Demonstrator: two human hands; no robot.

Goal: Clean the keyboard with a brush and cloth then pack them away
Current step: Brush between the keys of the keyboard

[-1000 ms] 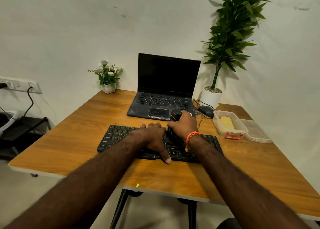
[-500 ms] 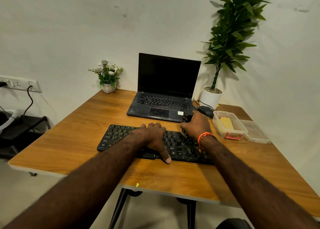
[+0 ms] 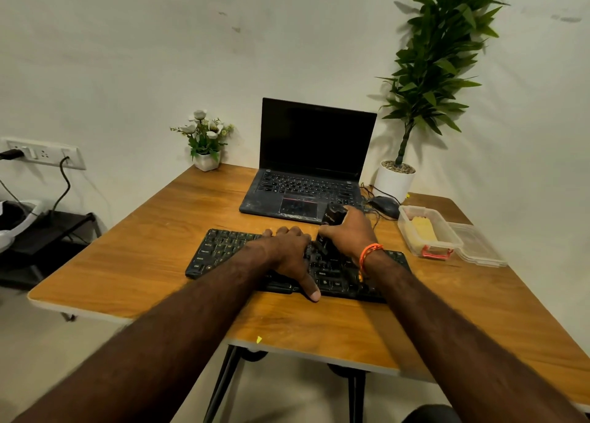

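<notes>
A black keyboard point(image 3: 223, 253) lay flat on the wooden surface point(image 3: 153, 263), near its front edge and roughly midway between the left and right edges. The left hand point(image 3: 287, 253) rested palm-down on the middle of the keyboard, fingers loosely spread over the keys and the thumb reaching past the front edge of the keyboard onto the surface; this grip was apart and held nothing. The right hand point(image 3: 351, 235) had its grip clamped round a black brush point(image 3: 332, 218), which stood tilted with its lower end down among the keys of the keyboard's right half. An orange band point(image 3: 367, 255) circled the right wrist.

Behind the keyboard, toward the back edge, an open laptop point(image 3: 316, 141) stood with a dark screen, and a black mouse point(image 3: 384, 206) lay just beside its right side. Near the right edge sat a clear plastic box point(image 3: 427, 231) with a yellow cloth point(image 3: 421, 231) inside, its lid point(image 3: 479, 247) lying beside it. A small flower pot point(image 3: 206, 141) stood near the back left corner, and a tall potted plant point(image 3: 427, 71) near the back right.
</notes>
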